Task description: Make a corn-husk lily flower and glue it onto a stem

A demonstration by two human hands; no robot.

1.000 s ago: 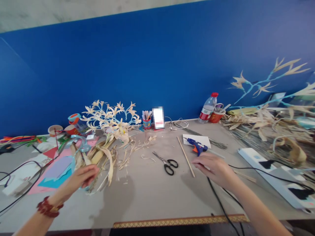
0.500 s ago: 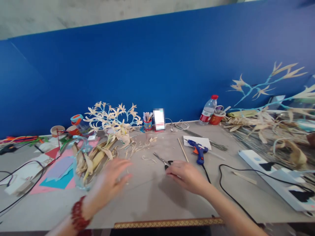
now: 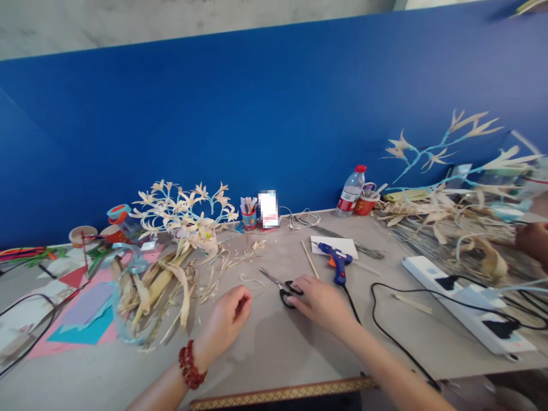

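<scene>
My right hand (image 3: 320, 302) lies on the grey table (image 3: 274, 348) with its fingertips closed on the black handles of the scissors (image 3: 282, 287), whose blades point to the far left. My left hand (image 3: 228, 321), with a red bead bracelet on its wrist, rests on the table left of the scissors. Its fingers are curled in against the thumb, and whether they hold anything is hidden. Dried corn husks (image 3: 158, 285) lie in a heap further left. A blue glue gun (image 3: 336, 261) sits just beyond my right hand, next to a thin wooden stick (image 3: 309, 259).
A black cord (image 3: 385, 331) runs from the glue gun towards a white power strip (image 3: 466, 305) at the right. Husk flower branches (image 3: 184, 208), a water bottle (image 3: 350, 197), coloured paper (image 3: 85, 314) and tape rolls crowd the back and left. Another person's hand (image 3: 533, 242) shows at the right edge.
My right hand moved left from the stick to the scissors' handles. My left hand left the husk heap, swept right and curled closed. The camera view shifted slightly.
</scene>
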